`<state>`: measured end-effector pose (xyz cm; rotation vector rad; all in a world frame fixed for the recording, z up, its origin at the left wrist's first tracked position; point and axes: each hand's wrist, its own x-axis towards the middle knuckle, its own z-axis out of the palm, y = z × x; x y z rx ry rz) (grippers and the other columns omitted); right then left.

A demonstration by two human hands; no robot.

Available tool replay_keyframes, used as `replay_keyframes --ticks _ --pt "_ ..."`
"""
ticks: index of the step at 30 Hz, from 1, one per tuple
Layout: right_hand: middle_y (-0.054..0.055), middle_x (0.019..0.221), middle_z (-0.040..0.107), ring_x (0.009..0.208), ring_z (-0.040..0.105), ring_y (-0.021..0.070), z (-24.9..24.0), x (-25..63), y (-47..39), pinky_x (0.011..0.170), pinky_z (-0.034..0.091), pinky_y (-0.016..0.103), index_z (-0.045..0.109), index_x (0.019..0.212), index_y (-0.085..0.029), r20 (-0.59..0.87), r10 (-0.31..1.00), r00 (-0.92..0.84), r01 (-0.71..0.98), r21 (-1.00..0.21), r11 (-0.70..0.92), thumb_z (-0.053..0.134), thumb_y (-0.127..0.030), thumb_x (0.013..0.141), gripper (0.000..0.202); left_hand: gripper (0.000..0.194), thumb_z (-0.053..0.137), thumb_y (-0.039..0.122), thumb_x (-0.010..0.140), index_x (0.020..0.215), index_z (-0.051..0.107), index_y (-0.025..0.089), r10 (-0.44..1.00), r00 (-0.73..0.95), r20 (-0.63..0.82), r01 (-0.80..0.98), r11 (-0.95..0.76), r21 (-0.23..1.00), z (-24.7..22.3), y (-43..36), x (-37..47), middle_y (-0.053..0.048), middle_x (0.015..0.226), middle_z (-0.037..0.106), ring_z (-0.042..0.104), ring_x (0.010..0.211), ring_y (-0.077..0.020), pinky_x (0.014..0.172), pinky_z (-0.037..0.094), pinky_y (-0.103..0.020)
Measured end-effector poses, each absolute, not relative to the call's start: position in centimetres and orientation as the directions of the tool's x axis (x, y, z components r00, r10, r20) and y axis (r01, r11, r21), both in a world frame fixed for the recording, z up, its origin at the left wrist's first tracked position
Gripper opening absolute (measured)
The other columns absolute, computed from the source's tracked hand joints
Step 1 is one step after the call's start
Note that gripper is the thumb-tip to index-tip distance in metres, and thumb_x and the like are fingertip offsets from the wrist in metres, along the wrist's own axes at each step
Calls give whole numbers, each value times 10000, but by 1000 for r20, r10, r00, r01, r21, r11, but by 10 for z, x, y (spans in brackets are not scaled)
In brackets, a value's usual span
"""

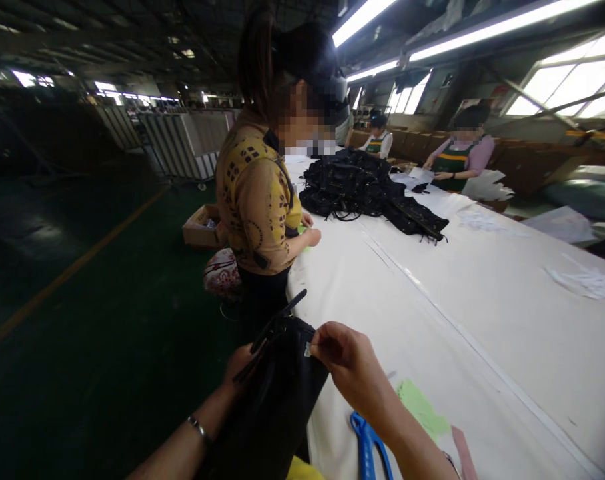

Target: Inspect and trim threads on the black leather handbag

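**Both hands on black bag at table edge**

L→R:
- Box [198, 227] on floor far left, by a co-worker [257, 193] in yellow top standing at table edge, hands on the tabletop.
- L hand [240, 370]: mostly hidden behind bag [275, 400]; supports it from the far side. Can't tell finger state. Bracelet [198, 427] on wrist.
- Bag: black, held upright, partly off the near-left edge of white table [482, 307], strap [275, 327] sticking up and to the right.
- R hand [350, 370]: fingertips pinched together on small white tag [308, 349] at bag's top edge.
- Blue scissors [367, 447] on table just under R forearm; green paper [422, 407] beside it to the right.
- Mid-table: pile of black bags [367, 190].
- Far end: two more people [457, 157] at work, paper scraps [590, 280] at right.
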<state>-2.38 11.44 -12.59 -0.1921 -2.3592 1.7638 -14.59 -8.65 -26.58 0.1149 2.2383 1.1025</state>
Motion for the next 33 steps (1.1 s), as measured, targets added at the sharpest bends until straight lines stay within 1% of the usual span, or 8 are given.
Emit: replay_keyframes --ticks 3,6,14,19,23,27,30,33 --pt "-17 654 548 591 455 116 -125 -24 117 536 324 225 621 747 -179 114 209 -971 -23 -919 394 598 -125 784 70 559 423 599 884 982 695 120 305 -830 -467 -146 690 709 -269 -87 -151 -142 992 716 661 970 -321 746 453 -343" --pt "-9 742 574 634 493 116 -125 -22 122 560 350 216 633 786 -191 157 173 -972 -66 -895 441 579 -42 773 159 615 389 659 885 1004 700 142 305 -848 -434 -91 722 686 -270 -88 -155 -126 964 720 664 971 -320 749 440 -338" --pt "4 872 574 760 561 119 -133 -22 150 669 411 217 636 832 -205 204 -106 -973 -230 -859 456 497 -1 853 247 763 316 806 814 1027 702 183 320 -820 -475 -97 739 666 -275 -85 -157 -91 939 721 660 960 -312 772 407 -348" --pt "-17 873 537 705 529 96 -129 -23 162 648 387 211 551 828 -203 91 -275 -957 -245 -762 600 475 -31 917 208 841 312 862 733 1014 703 172 339 -807 -484 -107 722 683 -278 -82 -155 -93 943 723 657 951 -319 766 398 -348" --pt "-30 852 514 670 487 93 -128 -25 168 625 344 225 492 821 -202 -10 -343 -939 -247 -674 696 479 -6 892 209 833 320 877 723 946 698 168 336 -810 -481 -105 723 683 -282 -83 -153 -92 919 721 657 929 -313 755 392 -343" --pt "-25 832 509 672 440 119 -135 -24 172 706 346 285 419 827 -206 12 -369 -929 -300 -606 737 446 12 871 224 830 328 878 724 949 695 168 330 -805 -493 -130 711 691 -285 -83 -152 -97 930 722 657 944 -319 754 397 -346" --pt "-7 819 489 711 434 149 -142 -19 175 732 349 313 407 826 -212 94 -338 -936 -302 -706 641 405 -74 946 183 861 349 892 692 982 698 160 313 -797 -517 -190 683 706 -288 -83 -150 -109 959 727 658 978 -331 778 419 -353" --pt "16 843 486 784 456 175 -152 -12 182 739 369 313 459 844 -215 175 -214 -961 -248 -887 389 408 -227 1016 180 896 372 902 663 1017 699 147 310 -778 -546 -239 659 714 -289 -85 -148 -123 982 730 659 992 -343 782 442 -363"
